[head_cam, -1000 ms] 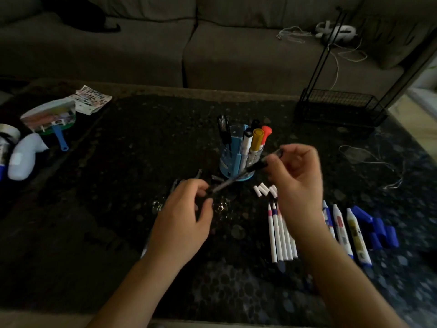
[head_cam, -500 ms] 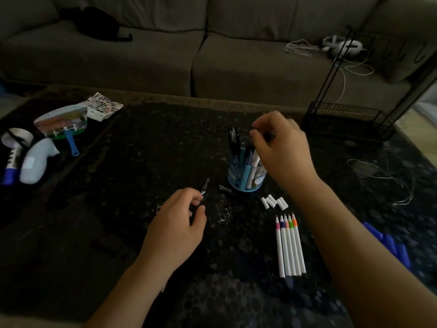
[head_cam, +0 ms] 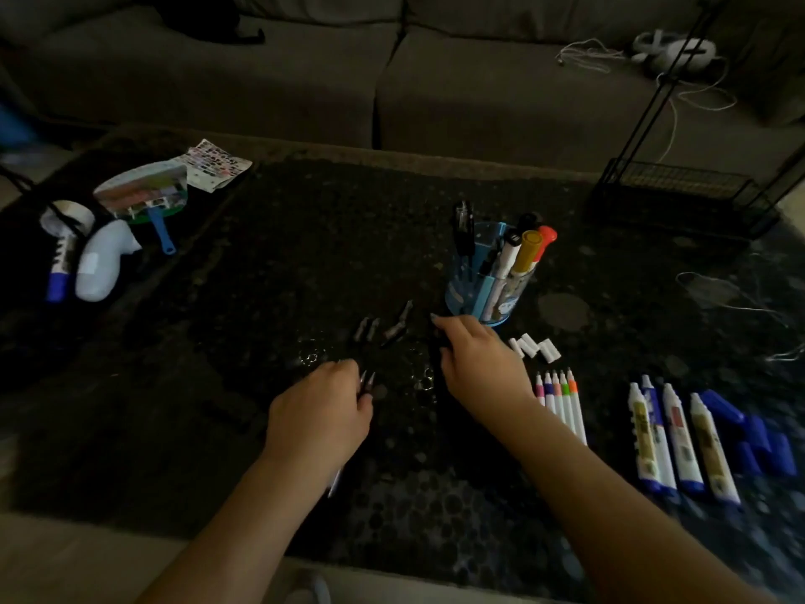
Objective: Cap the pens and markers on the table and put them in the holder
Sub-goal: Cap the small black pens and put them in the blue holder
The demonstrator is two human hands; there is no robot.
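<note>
Left hand (head_cam: pixel 320 414): near centre, fingers curled round silver-tipped pens (head_cam: pixel 368 381), whose tips poke out on the far side.
Right hand (head_cam: pixel 477 359): just near of the holder (head_cam: pixel 468 283), fingers bent down; cannot tell whether they hold anything.
Holder: blue, upright, mid-table (head_cam: pixel 218 342), capped markers inside.
Dark caps (head_cam: pixel 394 331): loose, left of the right hand.
White caps (head_cam: pixel 533 346): right of it.
Thin pens (head_cam: pixel 562 405): uncapped row, near right.

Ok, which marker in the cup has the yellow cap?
The yellow-capped marker stands in the blue holder, between the white marker and the red-capped marker. No other cap there is yellow.
</note>
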